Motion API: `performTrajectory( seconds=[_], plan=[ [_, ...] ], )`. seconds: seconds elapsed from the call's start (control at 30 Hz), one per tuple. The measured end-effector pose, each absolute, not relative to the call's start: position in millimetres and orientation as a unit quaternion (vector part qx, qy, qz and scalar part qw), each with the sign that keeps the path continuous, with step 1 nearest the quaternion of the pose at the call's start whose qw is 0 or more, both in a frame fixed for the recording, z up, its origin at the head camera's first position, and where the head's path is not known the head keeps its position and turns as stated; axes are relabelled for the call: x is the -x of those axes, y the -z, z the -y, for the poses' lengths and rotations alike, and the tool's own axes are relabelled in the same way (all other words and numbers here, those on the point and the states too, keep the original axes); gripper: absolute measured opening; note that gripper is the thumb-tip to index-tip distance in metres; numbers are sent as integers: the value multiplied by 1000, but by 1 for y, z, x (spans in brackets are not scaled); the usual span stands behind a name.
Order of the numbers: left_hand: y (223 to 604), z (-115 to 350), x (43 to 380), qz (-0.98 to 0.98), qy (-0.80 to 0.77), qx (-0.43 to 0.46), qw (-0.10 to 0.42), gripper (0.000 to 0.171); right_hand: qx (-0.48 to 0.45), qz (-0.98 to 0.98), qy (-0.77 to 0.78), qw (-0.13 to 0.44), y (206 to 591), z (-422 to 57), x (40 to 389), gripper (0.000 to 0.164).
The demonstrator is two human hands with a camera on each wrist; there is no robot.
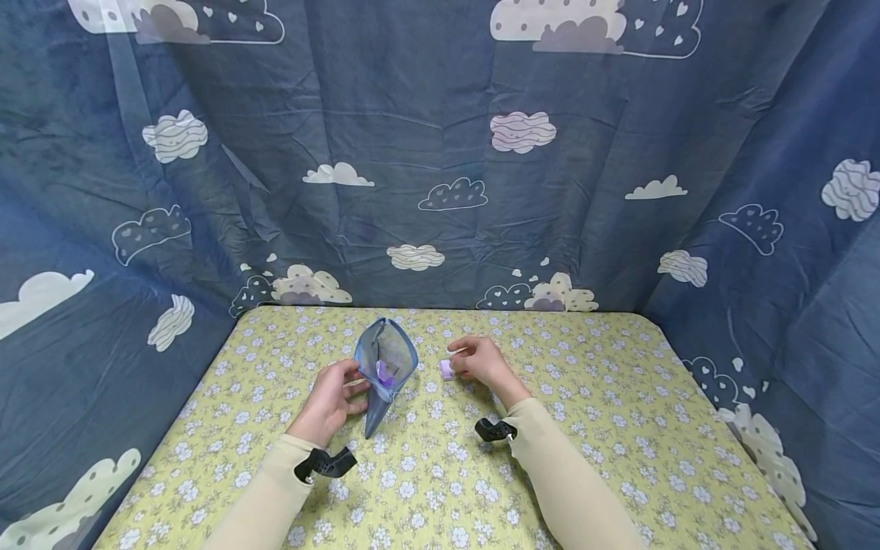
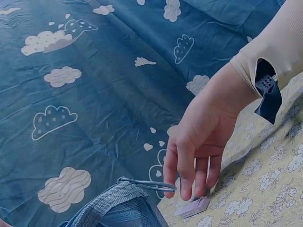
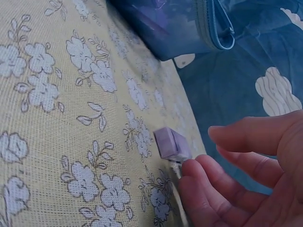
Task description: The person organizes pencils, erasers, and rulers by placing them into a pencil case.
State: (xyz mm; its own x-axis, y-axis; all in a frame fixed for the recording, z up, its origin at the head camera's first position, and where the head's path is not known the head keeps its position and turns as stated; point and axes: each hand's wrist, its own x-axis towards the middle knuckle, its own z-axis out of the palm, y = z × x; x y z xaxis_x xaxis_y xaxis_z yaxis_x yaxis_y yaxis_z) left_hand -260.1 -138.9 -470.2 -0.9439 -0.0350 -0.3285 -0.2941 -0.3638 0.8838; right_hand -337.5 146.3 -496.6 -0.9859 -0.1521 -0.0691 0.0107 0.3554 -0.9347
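Note:
A blue zip pouch (image 1: 376, 412) with see-through mesh stands tilted on the table, its mouth spread wide. My left hand (image 1: 331, 397) holds it by its left side, thumb near the rim and fingers along the wall. Inside lies something purple (image 1: 385, 374), blurred through the mesh. Right of the pouch, a small lilac rectangular block (image 3: 171, 143) with a dark slit rests on the cloth. My right hand (image 1: 477, 363) is over it, fingers loosely bent and fingertips right at the block; thumb and fingers stay apart in the right wrist view.
A yellow floral cloth (image 1: 440, 489) covers the table. Dark blue curtains (image 1: 385, 214) with cloud prints rise along its back and sides. Black wrist-worn cameras (image 1: 495, 430) sit on both forearms. In the left wrist view a zipper pull loop (image 2: 147, 183) sticks out from the pouch.

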Motion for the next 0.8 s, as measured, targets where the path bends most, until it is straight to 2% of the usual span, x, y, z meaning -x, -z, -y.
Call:
performTrajectory(
  seconds=[0.33,0.8],
  plan=[
    [470,138,260,-559,-812,147,78,16,59,-847,522,86,499,-145,338,35],
    [472,139,259,-563,-810,142,82,17,73,-857,504,77,511,-146,342,43]
  ],
)
